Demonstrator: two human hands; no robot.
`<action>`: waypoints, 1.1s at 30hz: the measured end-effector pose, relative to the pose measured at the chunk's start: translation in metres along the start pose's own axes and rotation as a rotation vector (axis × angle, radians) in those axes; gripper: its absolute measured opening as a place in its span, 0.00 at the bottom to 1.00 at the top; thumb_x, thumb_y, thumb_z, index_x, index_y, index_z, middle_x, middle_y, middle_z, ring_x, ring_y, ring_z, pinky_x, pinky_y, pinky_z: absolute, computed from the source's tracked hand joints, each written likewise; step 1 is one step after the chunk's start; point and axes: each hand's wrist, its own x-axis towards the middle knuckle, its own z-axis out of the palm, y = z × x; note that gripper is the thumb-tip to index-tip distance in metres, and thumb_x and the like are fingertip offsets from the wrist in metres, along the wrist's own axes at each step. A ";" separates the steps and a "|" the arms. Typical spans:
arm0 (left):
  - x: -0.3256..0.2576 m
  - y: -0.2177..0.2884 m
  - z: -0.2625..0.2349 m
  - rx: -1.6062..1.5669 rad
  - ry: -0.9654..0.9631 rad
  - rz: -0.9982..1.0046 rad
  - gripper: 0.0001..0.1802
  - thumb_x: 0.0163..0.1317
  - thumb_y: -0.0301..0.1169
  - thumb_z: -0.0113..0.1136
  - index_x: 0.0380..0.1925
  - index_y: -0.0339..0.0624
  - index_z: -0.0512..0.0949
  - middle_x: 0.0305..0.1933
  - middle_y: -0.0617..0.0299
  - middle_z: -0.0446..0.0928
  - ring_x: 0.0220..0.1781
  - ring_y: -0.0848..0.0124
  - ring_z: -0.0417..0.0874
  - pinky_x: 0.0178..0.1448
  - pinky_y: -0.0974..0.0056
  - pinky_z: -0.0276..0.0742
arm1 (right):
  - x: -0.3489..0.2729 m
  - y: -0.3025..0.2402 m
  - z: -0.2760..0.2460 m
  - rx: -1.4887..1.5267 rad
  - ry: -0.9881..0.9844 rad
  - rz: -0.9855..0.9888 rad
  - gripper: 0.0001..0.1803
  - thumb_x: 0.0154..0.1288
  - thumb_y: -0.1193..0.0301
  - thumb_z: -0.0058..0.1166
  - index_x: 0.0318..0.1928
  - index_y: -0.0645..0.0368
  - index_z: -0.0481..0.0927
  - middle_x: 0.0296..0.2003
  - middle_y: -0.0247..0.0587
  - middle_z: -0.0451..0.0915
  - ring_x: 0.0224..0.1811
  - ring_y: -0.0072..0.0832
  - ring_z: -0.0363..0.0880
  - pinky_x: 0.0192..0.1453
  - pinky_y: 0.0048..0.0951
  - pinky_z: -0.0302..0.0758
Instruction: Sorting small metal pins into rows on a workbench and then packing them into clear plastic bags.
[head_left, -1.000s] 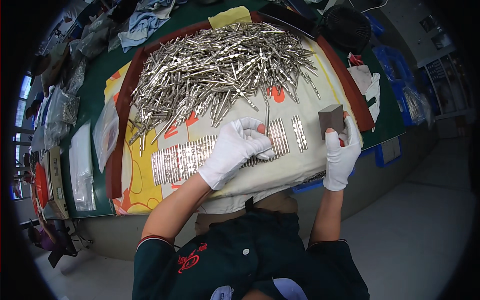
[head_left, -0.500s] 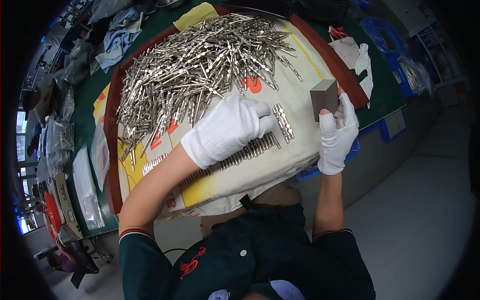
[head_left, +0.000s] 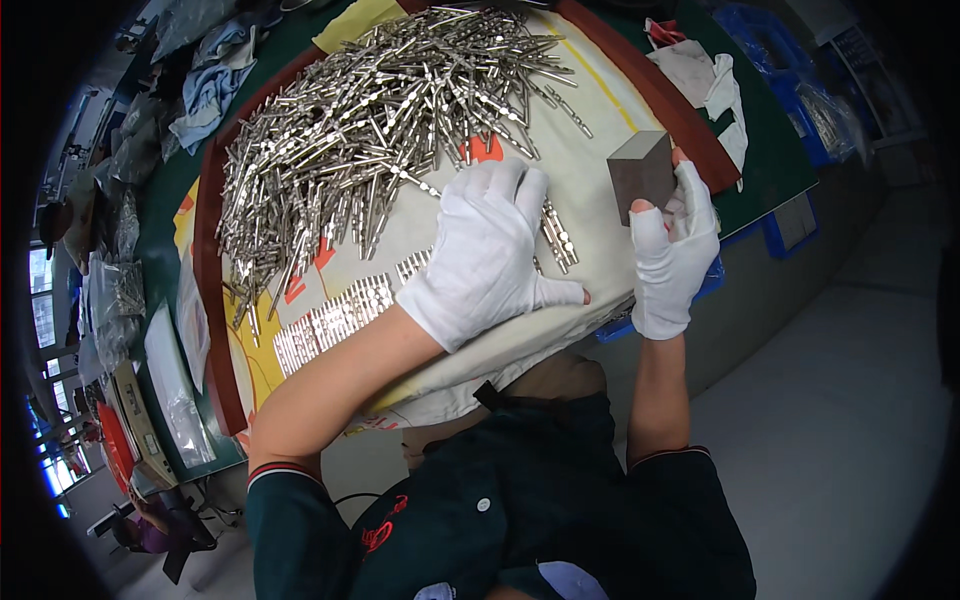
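A large heap of thin silver metal pins lies on a cream cloth spread over the table. In front of the heap, a neat row of pins is lined up side by side. My left hand, in a white glove, lies flat with fingers spread on the right part of that row; a few pins show beside it. In a white fingerless glove, my right hand grips a dark grey square block upright on the cloth, to the right of the row.
A brown border edges the cloth on a green table. White rags lie at the far right, blue trays beyond them. Plastic bags and crumpled cloths line the left side. Grey floor lies to the right.
My left hand has slid right along the lined-up pins and now lies flat over their right end. The right hand still holds the block in about the same place.
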 end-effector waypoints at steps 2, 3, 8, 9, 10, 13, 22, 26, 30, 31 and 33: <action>0.002 0.003 0.003 0.036 -0.007 -0.016 0.51 0.40 0.67 0.65 0.50 0.30 0.72 0.47 0.46 0.71 0.51 0.50 0.72 0.55 0.49 0.66 | 0.000 -0.001 0.001 0.018 -0.002 0.016 0.36 0.51 0.75 0.65 0.60 0.75 0.68 0.50 0.48 0.75 0.46 0.26 0.77 0.53 0.26 0.76; 0.002 0.003 0.005 0.074 -0.011 -0.033 0.49 0.42 0.66 0.64 0.49 0.30 0.72 0.46 0.46 0.71 0.49 0.51 0.73 0.53 0.49 0.67 | 0.000 -0.002 0.001 0.037 -0.005 0.030 0.36 0.51 0.75 0.65 0.60 0.75 0.68 0.50 0.48 0.75 0.46 0.26 0.77 0.53 0.26 0.76; -0.001 0.003 0.006 0.039 -0.088 -0.085 0.46 0.47 0.65 0.61 0.50 0.30 0.71 0.48 0.45 0.71 0.51 0.49 0.72 0.55 0.46 0.66 | -0.001 -0.001 0.002 0.043 -0.007 0.008 0.35 0.51 0.75 0.65 0.60 0.75 0.68 0.50 0.48 0.75 0.46 0.26 0.78 0.53 0.26 0.76; -0.003 0.003 0.003 -0.010 -0.143 -0.107 0.47 0.51 0.64 0.59 0.53 0.29 0.70 0.52 0.42 0.70 0.54 0.47 0.72 0.58 0.45 0.66 | -0.002 -0.002 0.002 0.073 -0.006 0.020 0.35 0.51 0.75 0.65 0.60 0.75 0.68 0.50 0.48 0.76 0.46 0.26 0.78 0.53 0.26 0.76; -0.007 0.002 0.001 -0.012 -0.142 -0.111 0.47 0.51 0.64 0.59 0.53 0.29 0.70 0.52 0.42 0.70 0.54 0.47 0.72 0.58 0.45 0.66 | -0.002 -0.002 0.002 0.072 -0.010 0.021 0.35 0.51 0.75 0.65 0.60 0.75 0.68 0.50 0.48 0.76 0.46 0.26 0.78 0.53 0.26 0.76; -0.032 0.001 -0.019 0.054 -0.254 0.132 0.55 0.57 0.68 0.49 0.69 0.31 0.56 0.72 0.37 0.56 0.74 0.42 0.56 0.75 0.45 0.50 | -0.003 -0.002 0.002 0.024 -0.034 0.034 0.36 0.51 0.76 0.65 0.60 0.75 0.68 0.50 0.48 0.76 0.47 0.26 0.78 0.53 0.26 0.76; -0.069 -0.043 -0.035 -0.005 -0.333 0.226 0.57 0.51 0.72 0.48 0.69 0.36 0.59 0.74 0.47 0.56 0.74 0.49 0.58 0.75 0.42 0.48 | -0.001 -0.002 0.005 0.076 -0.001 0.073 0.35 0.53 0.76 0.62 0.61 0.75 0.67 0.46 0.46 0.77 0.43 0.22 0.77 0.50 0.23 0.75; -0.050 -0.040 -0.031 -0.010 -0.334 0.280 0.56 0.51 0.70 0.50 0.67 0.35 0.60 0.74 0.47 0.57 0.74 0.50 0.59 0.76 0.43 0.47 | 0.005 0.000 0.002 0.055 0.011 0.043 0.33 0.53 0.76 0.62 0.61 0.74 0.69 0.44 0.42 0.77 0.40 0.20 0.74 0.46 0.21 0.74; -0.046 -0.039 -0.022 -0.092 -0.296 0.295 0.55 0.51 0.68 0.54 0.68 0.35 0.59 0.74 0.47 0.56 0.75 0.51 0.58 0.77 0.43 0.47 | 0.001 -0.009 0.000 -0.040 -0.045 0.035 0.35 0.50 0.77 0.62 0.61 0.74 0.69 0.47 0.43 0.76 0.42 0.23 0.75 0.47 0.23 0.74; -0.048 -0.039 -0.023 -0.095 -0.294 0.293 0.54 0.52 0.68 0.53 0.68 0.36 0.59 0.74 0.46 0.56 0.75 0.51 0.57 0.77 0.43 0.46 | 0.004 -0.008 -0.005 -0.171 -0.140 -0.094 0.37 0.47 0.74 0.64 0.60 0.73 0.69 0.49 0.47 0.74 0.45 0.30 0.76 0.49 0.28 0.75; -0.045 -0.035 -0.023 -0.076 -0.308 0.285 0.54 0.52 0.68 0.52 0.67 0.35 0.60 0.74 0.46 0.56 0.75 0.51 0.57 0.77 0.44 0.46 | 0.023 -0.008 -0.009 -0.352 -0.152 -0.303 0.39 0.44 0.69 0.66 0.60 0.71 0.70 0.50 0.52 0.73 0.51 0.42 0.74 0.55 0.38 0.72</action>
